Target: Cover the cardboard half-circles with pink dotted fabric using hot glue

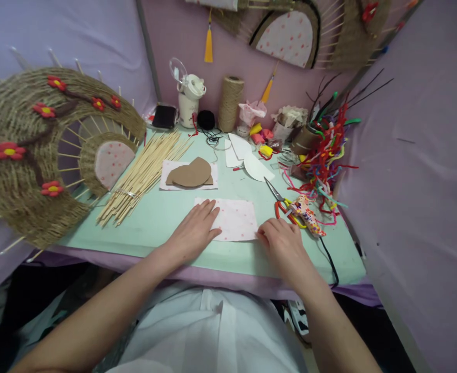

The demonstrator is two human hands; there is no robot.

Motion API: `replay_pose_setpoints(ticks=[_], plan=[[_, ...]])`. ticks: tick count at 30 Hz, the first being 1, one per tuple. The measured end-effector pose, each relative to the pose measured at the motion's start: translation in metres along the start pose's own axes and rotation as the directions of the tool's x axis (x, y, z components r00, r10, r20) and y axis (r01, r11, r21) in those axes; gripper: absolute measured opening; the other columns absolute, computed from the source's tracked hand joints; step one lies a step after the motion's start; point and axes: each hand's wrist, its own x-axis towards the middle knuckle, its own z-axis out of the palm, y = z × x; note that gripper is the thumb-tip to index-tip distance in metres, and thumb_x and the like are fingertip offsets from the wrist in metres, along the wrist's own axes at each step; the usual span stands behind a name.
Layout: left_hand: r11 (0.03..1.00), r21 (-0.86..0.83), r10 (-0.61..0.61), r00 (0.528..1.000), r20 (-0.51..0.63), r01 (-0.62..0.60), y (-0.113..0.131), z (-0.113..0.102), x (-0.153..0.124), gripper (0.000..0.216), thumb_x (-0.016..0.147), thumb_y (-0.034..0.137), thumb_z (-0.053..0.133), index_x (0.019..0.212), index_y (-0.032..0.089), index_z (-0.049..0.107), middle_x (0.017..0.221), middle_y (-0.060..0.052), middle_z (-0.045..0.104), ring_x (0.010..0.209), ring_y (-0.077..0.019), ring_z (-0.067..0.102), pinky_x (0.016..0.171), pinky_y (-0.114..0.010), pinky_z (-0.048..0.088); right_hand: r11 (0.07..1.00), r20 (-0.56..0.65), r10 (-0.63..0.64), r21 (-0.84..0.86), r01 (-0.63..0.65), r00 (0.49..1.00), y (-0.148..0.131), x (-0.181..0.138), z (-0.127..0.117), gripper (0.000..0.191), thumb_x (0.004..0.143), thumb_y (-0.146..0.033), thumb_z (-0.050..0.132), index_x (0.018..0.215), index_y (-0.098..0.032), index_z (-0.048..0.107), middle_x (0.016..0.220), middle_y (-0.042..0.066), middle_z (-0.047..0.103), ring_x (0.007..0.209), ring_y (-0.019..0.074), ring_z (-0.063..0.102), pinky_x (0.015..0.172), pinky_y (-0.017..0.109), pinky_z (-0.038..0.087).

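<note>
A pink-dotted white fabric piece (pixel 236 217) lies flat near the front edge of the pale green table (pixel 158 217). My left hand (pixel 195 230) rests flat on its left side, fingers stretched out. My right hand (pixel 280 243) is curled at the fabric's right edge, fingertips pinching or pressing its corner. Behind the fabric, brown cardboard half-rounds (pixel 191 173) sit on another dotted piece.
A bundle of bamboo sticks (pixel 143 176) lies to the left, beside a large woven jute fan with red flowers (pixel 38 150). Scissors (pixel 280 202), a glue gun (pixel 308 215) and pipe cleaners (pixel 325 150) crowd the right. Twine spool (pixel 230 103) and white card shapes (pixel 247 158) sit behind.
</note>
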Motion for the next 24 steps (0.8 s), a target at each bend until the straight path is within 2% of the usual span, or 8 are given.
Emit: replay_pose_setpoints(ticks=[4, 9, 10, 12, 15, 18, 21, 24], plan=[[1.000, -0.011, -0.003, 1.000, -0.001, 0.003, 0.000, -0.001, 0.000, 0.052, 0.091, 0.039, 0.038, 0.136, 0.013, 0.039, 0.149, -0.014, 0.027, 0.140, -0.0246, 0.020, 0.113, -0.043, 0.020, 1.000, -0.010, 0.025, -0.008, -0.025, 1.000, 0.021, -0.025, -0.020, 0.017, 0.091, -0.020, 0.042, 0.079, -0.018, 0.055, 0.082, 0.005, 0.060, 0.082, 0.0205, 0.053, 0.072, 0.032, 0.031], [1.000, -0.014, -0.001, 1.000, 0.002, 0.001, 0.001, -0.004, 0.000, 0.054, 0.090, 0.040, 0.038, 0.137, 0.013, 0.038, 0.149, -0.014, 0.028, 0.139, -0.0243, 0.021, 0.113, -0.042, 0.020, 0.993, 0.224, 0.014, 0.108, -0.039, 0.974, 0.041, -0.062, -0.044, 0.029, 0.093, -0.034, 0.039, 0.072, -0.021, 0.054, 0.066, 0.002, 0.058, 0.061, 0.0170, 0.053, 0.057, 0.029, 0.036], [1.000, -0.011, -0.006, 1.000, 0.010, 0.006, 0.002, -0.005, 0.000, 0.055, 0.090, 0.041, 0.039, 0.137, 0.012, 0.037, 0.149, -0.014, 0.027, 0.140, -0.0243, 0.021, 0.113, -0.042, 0.019, 0.988, 0.217, 0.013, 0.144, -0.045, 0.976, 0.038, -0.063, -0.046, 0.029, 0.093, -0.036, 0.039, 0.076, -0.021, 0.056, 0.070, 0.003, 0.060, 0.065, 0.0175, 0.056, 0.059, 0.029, 0.039], [1.000, 0.013, -0.015, 1.000, 0.006, 0.015, 0.003, -0.006, -0.002, 0.058, 0.089, 0.043, 0.041, 0.138, 0.011, 0.036, 0.150, -0.014, 0.025, 0.140, -0.0246, 0.018, 0.113, -0.042, 0.018, 0.975, 0.102, 0.009, 0.218, -0.031, 0.995, 0.025, -0.058, -0.046, 0.026, 0.094, -0.036, 0.038, 0.097, -0.020, 0.058, 0.095, 0.008, 0.065, 0.088, 0.0204, 0.060, 0.073, 0.032, 0.046], [0.997, 0.082, -0.012, 0.999, -0.029, 0.014, 0.004, -0.005, -0.008, 0.068, 0.086, 0.050, 0.042, 0.140, 0.011, 0.031, 0.152, -0.015, 0.019, 0.141, -0.0258, 0.012, 0.114, -0.043, 0.015, 0.956, -0.103, -0.026, 0.289, 0.055, 0.994, -0.009, -0.031, -0.030, 0.046, 0.093, -0.037, 0.040, 0.131, -0.012, 0.042, 0.138, 0.017, 0.043, 0.128, 0.0251, 0.039, 0.101, 0.041, 0.037], [0.991, 0.135, -0.015, 1.000, -0.022, 0.018, 0.002, 0.000, -0.015, 0.077, 0.084, 0.057, 0.041, 0.143, 0.010, 0.026, 0.152, -0.016, 0.016, 0.142, -0.0267, 0.009, 0.113, -0.044, 0.015, 0.935, -0.069, -0.123, 0.325, 0.139, 0.990, -0.036, 0.000, 0.000, 0.075, 0.087, -0.048, 0.049, 0.144, -0.008, 0.021, 0.151, 0.019, 0.019, 0.141, 0.0271, 0.013, 0.110, 0.046, 0.026], [0.984, 0.173, -0.040, 0.999, 0.012, 0.038, 0.000, 0.004, -0.019, 0.080, 0.083, 0.060, 0.039, 0.143, 0.009, 0.024, 0.152, -0.017, 0.014, 0.142, -0.0274, 0.008, 0.113, -0.045, 0.014, 0.950, 0.045, -0.112, 0.297, 0.093, 0.993, -0.044, 0.016, 0.032, 0.087, 0.081, -0.059, 0.049, 0.144, -0.006, 0.022, 0.151, 0.021, 0.019, 0.141, 0.0307, 0.011, 0.111, 0.051, 0.020], [0.982, 0.184, -0.048, 0.998, 0.035, 0.041, 0.001, 0.003, -0.021, 0.082, 0.082, 0.062, 0.038, 0.143, 0.009, 0.025, 0.152, -0.017, 0.015, 0.142, -0.0289, 0.006, 0.113, -0.045, 0.012, 0.961, 0.116, -0.097, 0.271, 0.063, 0.988, -0.043, 0.016, 0.045, 0.092, 0.078, -0.065, 0.048, 0.143, -0.004, 0.024, 0.150, 0.022, 0.020, 0.140, 0.0318, 0.013, 0.112, 0.052, 0.018]])
